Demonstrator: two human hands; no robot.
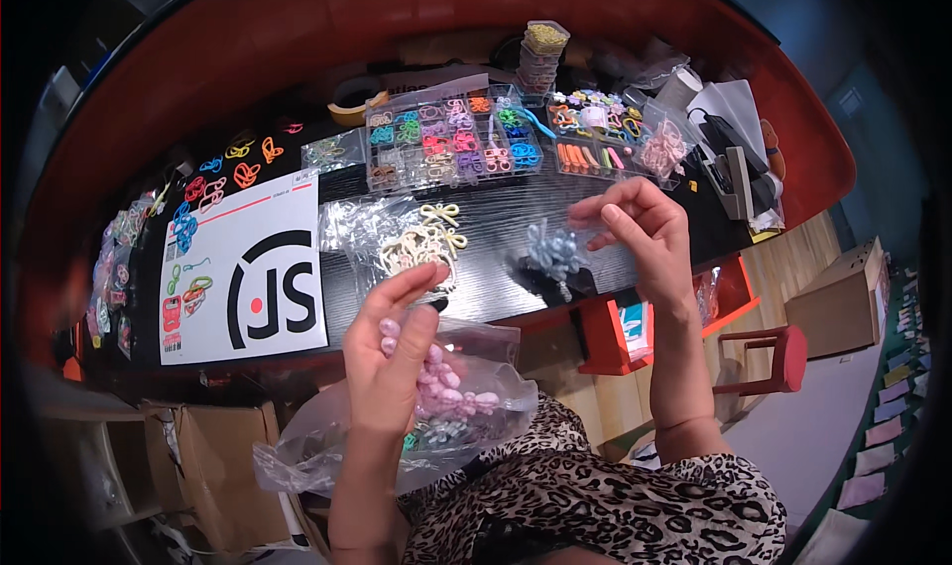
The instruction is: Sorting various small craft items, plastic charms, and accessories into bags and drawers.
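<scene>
My left hand [397, 352] is closed on a strand of pale pink beads [451, 395]; part of the strand hangs below the thumb, over a clear plastic bag [327, 441] near my lap. More beads, bluish and green, show inside that bag. My right hand [645, 230] is raised over the table's right part with its fingers apart, holding nothing I can see. Just left of its fingertips is a bunch of pale blue beads [552, 252], blurred, so I cannot tell whether it touches the table. Cream bow-shaped pieces [421, 248] lie on a clear bag between my hands.
Across the black table [486, 268] stand a divided clear box [451, 139] of colourful loops, another tray [595, 157] and stacked small containers [540, 59]. A white printed sheet [208, 312] lies left. Below right are an open red drawer [605, 337] and a red stool [786, 359].
</scene>
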